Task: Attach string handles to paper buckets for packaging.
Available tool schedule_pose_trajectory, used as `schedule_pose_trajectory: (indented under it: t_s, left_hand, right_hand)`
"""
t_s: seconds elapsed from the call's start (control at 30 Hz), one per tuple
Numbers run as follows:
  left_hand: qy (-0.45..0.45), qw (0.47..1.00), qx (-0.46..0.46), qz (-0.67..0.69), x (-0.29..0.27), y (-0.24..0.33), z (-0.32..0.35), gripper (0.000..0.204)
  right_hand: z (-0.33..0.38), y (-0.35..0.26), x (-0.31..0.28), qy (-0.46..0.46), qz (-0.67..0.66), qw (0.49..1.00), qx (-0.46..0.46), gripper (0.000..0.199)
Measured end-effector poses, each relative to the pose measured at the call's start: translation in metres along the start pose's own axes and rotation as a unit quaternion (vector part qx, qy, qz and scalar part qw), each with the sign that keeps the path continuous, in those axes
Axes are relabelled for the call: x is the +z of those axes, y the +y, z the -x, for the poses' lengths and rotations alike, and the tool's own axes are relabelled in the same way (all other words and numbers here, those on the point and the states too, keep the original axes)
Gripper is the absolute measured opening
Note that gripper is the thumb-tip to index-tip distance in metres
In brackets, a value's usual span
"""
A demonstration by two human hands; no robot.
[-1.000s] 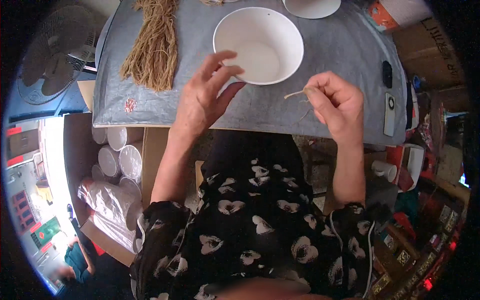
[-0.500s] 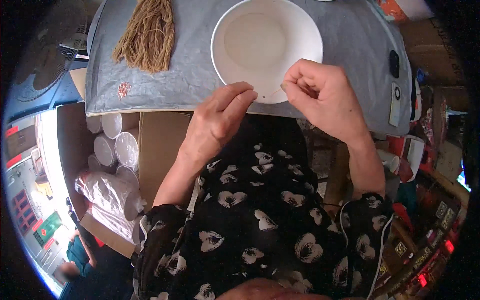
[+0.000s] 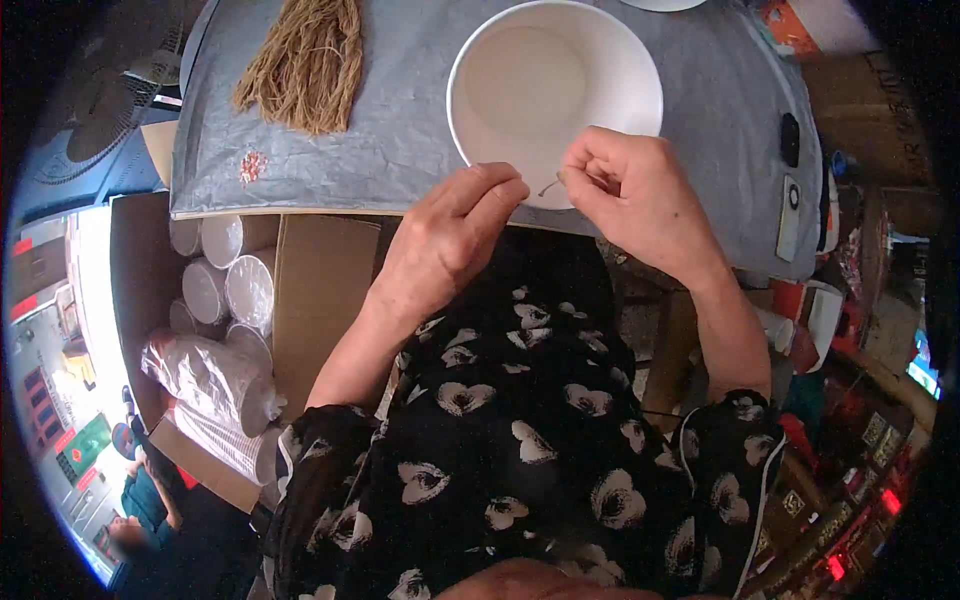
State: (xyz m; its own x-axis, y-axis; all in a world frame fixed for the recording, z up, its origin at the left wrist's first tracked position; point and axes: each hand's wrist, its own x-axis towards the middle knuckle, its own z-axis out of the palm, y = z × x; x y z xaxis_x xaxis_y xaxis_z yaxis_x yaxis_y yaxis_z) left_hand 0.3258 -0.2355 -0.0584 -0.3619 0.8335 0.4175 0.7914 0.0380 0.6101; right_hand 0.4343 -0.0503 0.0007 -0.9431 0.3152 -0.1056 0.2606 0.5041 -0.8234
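My left hand (image 3: 455,230) is held over the near rim of a white round tub (image 3: 625,85), its fingertips pressed together. Whatever lies between them is hidden. Across from it, my right hand (image 3: 640,195) pinches with thumb and forefinger. A short, thin, dark strand (image 3: 547,187) sticks out of that pinch toward the left fingertips, with a small gap between. The tub stands on a grey-covered table (image 3: 400,100). To its left lies a bundle of brown, stringy cords (image 3: 310,75), and nearer the edge a little heap of red and white bits (image 3: 252,167).
Below the table's left edge, a cardboard box (image 3: 325,290) holds stacked white paper tubs (image 3: 250,290), some in clear plastic. On the table's right side lie a black object (image 3: 790,138) and a flat white one (image 3: 788,215). A person in green (image 3: 150,500) is at the lower left.
The thin strand at my right fingertips shows darker and shorter than before. Both hands keep nearly the same pose; the tub and the table have shifted slightly in the view.
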Motion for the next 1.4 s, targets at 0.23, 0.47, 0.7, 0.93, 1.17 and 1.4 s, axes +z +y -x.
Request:
schedule_pose_trajectory:
  t_s: [0.23, 0.47, 0.7, 0.93, 1.17, 1.4]
  left_hand:
    - [0.002, 1.0, 0.008, 0.009, -0.001, -0.001, -0.002, 0.025]
    - [0.005, 1.0, 0.007, 0.004, 0.0, -0.001, -0.003, 0.025]
    - [-0.016, 0.999, 0.015, -0.033, 0.0, -0.004, -0.006, 0.026]
    - [-0.019, 0.999, 0.018, -0.036, 0.001, -0.003, -0.009, 0.027]
    - [-0.036, 0.998, 0.019, -0.051, -0.001, -0.004, -0.01, 0.031]
    - [-0.04, 0.997, 0.008, -0.069, -0.001, -0.002, -0.012, 0.028]
  right_hand:
    - [-0.001, 0.004, 0.003, -0.014, 0.007, 1.0, -0.007, 0.008]
    - [-0.001, 0.004, 0.002, -0.018, 0.008, 1.0, -0.004, 0.008]
    - [-0.003, 0.002, 0.002, -0.023, 0.028, 0.999, -0.007, 0.009]
    - [-0.005, -0.001, 0.0, -0.035, 0.037, 0.999, 0.0, 0.01]
    - [-0.007, -0.002, 0.0, -0.045, 0.045, 0.998, 0.001, 0.009]
    - [-0.008, -0.003, 0.0, -0.037, 0.065, 0.997, -0.005, 0.007]
